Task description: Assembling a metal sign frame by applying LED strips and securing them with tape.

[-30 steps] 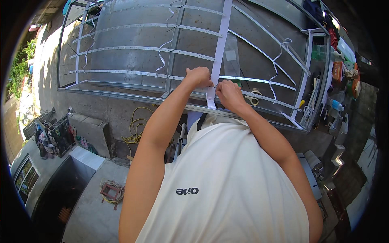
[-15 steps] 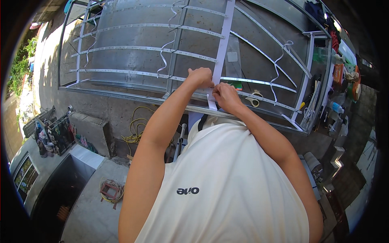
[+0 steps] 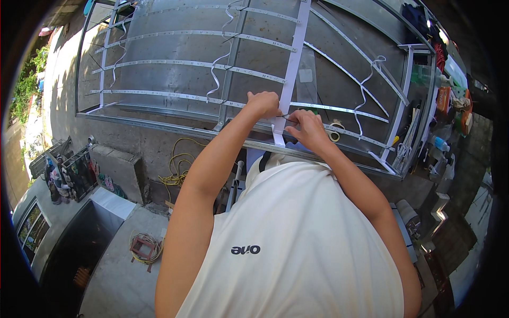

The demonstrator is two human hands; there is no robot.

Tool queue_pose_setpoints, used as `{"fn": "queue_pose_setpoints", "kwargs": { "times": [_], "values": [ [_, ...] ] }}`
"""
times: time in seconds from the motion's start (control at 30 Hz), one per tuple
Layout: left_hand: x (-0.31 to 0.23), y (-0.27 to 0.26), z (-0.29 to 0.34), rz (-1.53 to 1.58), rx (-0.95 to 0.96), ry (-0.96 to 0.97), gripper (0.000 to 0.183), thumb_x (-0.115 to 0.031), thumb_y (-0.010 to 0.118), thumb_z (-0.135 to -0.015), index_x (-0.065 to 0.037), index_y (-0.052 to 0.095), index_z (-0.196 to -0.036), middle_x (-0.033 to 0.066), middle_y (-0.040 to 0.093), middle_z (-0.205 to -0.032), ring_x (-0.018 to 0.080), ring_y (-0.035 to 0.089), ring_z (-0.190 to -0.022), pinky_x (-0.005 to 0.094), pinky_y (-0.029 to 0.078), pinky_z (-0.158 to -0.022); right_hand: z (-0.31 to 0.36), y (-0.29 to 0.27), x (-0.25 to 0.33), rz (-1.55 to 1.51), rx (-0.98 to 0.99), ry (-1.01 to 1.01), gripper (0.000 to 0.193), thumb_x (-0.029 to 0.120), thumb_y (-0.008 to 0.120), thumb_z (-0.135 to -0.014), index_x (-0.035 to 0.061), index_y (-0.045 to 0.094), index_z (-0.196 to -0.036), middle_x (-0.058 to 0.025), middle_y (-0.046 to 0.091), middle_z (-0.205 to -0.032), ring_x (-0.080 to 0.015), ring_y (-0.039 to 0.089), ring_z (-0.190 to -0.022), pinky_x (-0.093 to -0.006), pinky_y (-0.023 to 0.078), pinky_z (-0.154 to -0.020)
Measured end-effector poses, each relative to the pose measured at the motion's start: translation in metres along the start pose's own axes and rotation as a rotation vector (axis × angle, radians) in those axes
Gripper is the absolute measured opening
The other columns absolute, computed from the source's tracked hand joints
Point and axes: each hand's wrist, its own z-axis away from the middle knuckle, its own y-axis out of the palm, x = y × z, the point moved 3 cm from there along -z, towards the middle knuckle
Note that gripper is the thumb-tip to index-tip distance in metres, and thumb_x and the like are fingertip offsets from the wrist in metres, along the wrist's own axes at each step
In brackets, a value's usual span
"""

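Note:
A metal frame [image 3: 185, 127] lies in front of me, with rows of white LED strips [image 3: 175, 95] across it. My left hand [image 3: 263, 104] is closed at the left edge of a white upright bar [image 3: 292, 66], its fingertips mostly hidden. From there a thin black cable tie [image 3: 283, 116] crosses the bar's lower end. The tie's other end meets the fingers of my right hand [image 3: 309, 129], just right of the bar. Similar dark ties hold the strips to a metal crosspiece [image 3: 227, 79] farther left.
A roll of tape [image 3: 334, 132] stands inside the frame, right of my right hand. Loose white wires [image 3: 361, 85] link the strips. Yellow cord [image 3: 177, 169] lies below the frame's front edge. Assorted items, including an orange box [image 3: 443, 99], crowd the right side.
My right hand has moved slightly right, away from the left one, and its fingers have spread a little. The cable tie now shows between the hands. My left hand stays almost in place.

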Motion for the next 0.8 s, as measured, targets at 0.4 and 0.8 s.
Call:
{"fn": "queue_pose_setpoints", "kwargs": {
  "times": [0.4, 0.8],
  "values": [
    [0.003, 0.004, -0.004, -0.016, -0.031, 0.016, 0.031, -0.039, 0.079, -0.085, -0.013, 0.080, -0.102, 0.0085, 0.077, -0.106, 0.0295, 0.069, -0.110, 0.0566, 0.039, -0.099, -0.015, 0.013, 0.009, 0.150, -0.148, -0.074, 0.012, 0.017, 0.076, -0.088, 0.0088, 0.071, -0.094, -0.0081, 0.071, -0.095, -0.0273, 0.064, -0.096, -0.0443, 0.040, -0.084],
    [0.000, 0.003, -0.003, -0.037, -0.018, 0.022, 0.028, -0.037, 0.077, -0.088, -0.013, 0.079, -0.103, 0.0105, 0.077, -0.109, 0.0321, 0.071, -0.108, 0.0608, 0.037, -0.104, -0.014, 0.019, 0.003, 0.080, -0.122, 0.035, 0.008, 0.013, 0.071, -0.090, 0.0057, 0.070, -0.093, -0.0145, 0.067, -0.099, -0.0345, 0.065, -0.100, -0.0472, 0.048, -0.090]
  ]
}}
